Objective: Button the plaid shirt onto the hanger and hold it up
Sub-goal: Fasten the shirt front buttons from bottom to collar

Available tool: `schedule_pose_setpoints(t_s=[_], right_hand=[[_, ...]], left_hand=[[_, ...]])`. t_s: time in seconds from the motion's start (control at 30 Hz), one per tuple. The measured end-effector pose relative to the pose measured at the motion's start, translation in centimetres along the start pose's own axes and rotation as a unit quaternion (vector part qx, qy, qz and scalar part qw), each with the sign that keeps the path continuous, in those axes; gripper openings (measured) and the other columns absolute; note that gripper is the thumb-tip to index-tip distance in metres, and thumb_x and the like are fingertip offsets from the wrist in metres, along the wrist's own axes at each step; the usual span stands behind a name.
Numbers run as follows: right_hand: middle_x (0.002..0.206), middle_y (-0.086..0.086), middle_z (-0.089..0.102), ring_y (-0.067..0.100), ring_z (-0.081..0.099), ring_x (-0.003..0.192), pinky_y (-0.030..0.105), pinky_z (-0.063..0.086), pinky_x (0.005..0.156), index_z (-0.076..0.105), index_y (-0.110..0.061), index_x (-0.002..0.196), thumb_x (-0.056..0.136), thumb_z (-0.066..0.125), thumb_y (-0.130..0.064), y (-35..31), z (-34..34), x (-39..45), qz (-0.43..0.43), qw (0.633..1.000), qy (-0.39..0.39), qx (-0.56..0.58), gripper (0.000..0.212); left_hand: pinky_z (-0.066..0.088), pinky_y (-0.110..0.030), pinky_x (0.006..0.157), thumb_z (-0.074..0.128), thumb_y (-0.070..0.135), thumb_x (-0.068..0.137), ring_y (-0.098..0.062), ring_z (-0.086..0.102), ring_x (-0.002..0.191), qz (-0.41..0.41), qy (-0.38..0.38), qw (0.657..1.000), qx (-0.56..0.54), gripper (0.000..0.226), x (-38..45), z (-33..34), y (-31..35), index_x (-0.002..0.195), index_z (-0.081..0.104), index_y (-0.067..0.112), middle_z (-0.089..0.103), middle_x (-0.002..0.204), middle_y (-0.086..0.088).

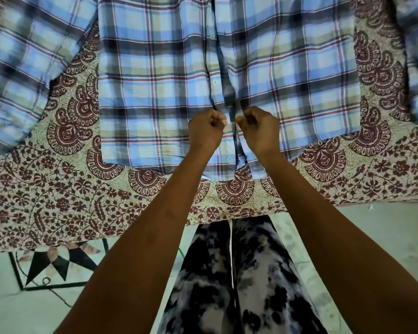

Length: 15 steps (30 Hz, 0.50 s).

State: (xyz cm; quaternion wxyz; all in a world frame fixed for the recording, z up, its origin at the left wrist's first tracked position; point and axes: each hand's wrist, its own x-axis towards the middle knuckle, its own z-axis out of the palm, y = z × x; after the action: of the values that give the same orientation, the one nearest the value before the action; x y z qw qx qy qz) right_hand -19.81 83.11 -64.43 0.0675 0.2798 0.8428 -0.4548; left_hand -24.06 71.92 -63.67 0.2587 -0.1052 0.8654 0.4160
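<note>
— While she leans over it, where exactly is the plaid shirt (155,92)?

— Spread flat on the patterned bedspread (58,201), front up, hem toward her and collar end away, out of sight past the top. Its long axis runs straight away from her, and the placket (223,92) follows that line, right between her fists.

— Which hand is closer to the opening?

— Neither, really. The left hand (206,127) sits just on the left of the gap, the right hand (260,130) just on the right, level with each other, low on the front.

— Are they holding anything?

— Both are curled tight, knuckles up, thumb and fingertips pinching the front edges: left hand on the button side, right on the other. Whether a button is actually between the fingers, I can't tell. One white button (214,82) shows farther up the strip, another (229,159) nearer the hem.

— And the hanger?

— Can't see one from here. Her forearms reach out nearly parallel, wrists bent slightly inward.
</note>
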Motion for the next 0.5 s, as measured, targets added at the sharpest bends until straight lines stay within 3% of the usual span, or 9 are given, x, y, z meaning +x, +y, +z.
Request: schedule_pose_setpoints(t_s=[0.07,0.13,0.23,0.4,0.5], right_hand=[[0.067,0.004,0.059,0.017,0.056,0.07,0.03,0.046,0.07,0.064,-0.008,0.075,0.081,0.067,-0.011,0.19,0.28,0.33,0.054,0.997,-0.014,0.06,0.007],[0.062,0.001,0.062,0.012,0.06,0.068,0.032,0.051,0.077,0.057,-0.019,0.063,0.077,0.07,-0.004,0.34,0.27,0.45,0.119,0.984,-0.028,0.127,0.024],[0.046,-0.015,0.062,0.001,0.061,0.058,0.018,0.051,0.063,0.057,-0.019,0.062,0.077,0.068,0.004,0.6,0.04,0.31,0.188,0.956,-0.049,0.22,0.03],[0.062,-0.008,0.067,0.011,0.06,0.065,0.02,0.048,0.058,0.067,-0.011,0.076,0.077,0.07,-0.004,0.69,0.2,-0.12,0.189,0.948,-0.06,0.248,0.008],[0.049,-0.012,0.063,0.0,0.054,0.049,0.014,0.042,0.049,0.066,-0.014,0.07,0.078,0.069,-0.004,0.44,0.15,-0.18,0.205,0.939,-0.052,0.271,0.014]], left_hand=[[0.052,-0.027,0.082,0.06,0.004,0.083,-0.02,0.067,0.086,0.008,0.003,1.0,0.005,0.01,0.06,0.28,0.25,0.085,0.07,0.004,0.073,0.091,-0.011],[0.054,-0.029,0.082,0.061,0.004,0.082,-0.022,0.068,0.087,0.005,0.006,1.0,0.005,0.011,0.17,0.57,0.4,0.084,0.071,0.004,0.073,0.091,-0.011],[0.053,-0.028,0.08,0.061,0.005,0.081,-0.022,0.067,0.085,0.015,0.024,0.999,0.019,0.01,0.16,0.78,0.38,0.083,0.071,0.004,0.073,0.09,-0.011],[0.049,-0.027,0.07,0.057,0.003,0.079,-0.02,0.064,0.076,0.076,0.031,0.996,0.045,0.011,-0.28,0.94,0.56,0.081,0.068,0.004,0.072,0.083,-0.01],[0.049,-0.023,0.07,0.057,0.0,0.079,-0.015,0.061,0.073,0.077,0.02,0.997,0.003,0.012,-0.38,1.0,0.78,0.081,0.068,0.003,0.072,0.083,-0.01]])
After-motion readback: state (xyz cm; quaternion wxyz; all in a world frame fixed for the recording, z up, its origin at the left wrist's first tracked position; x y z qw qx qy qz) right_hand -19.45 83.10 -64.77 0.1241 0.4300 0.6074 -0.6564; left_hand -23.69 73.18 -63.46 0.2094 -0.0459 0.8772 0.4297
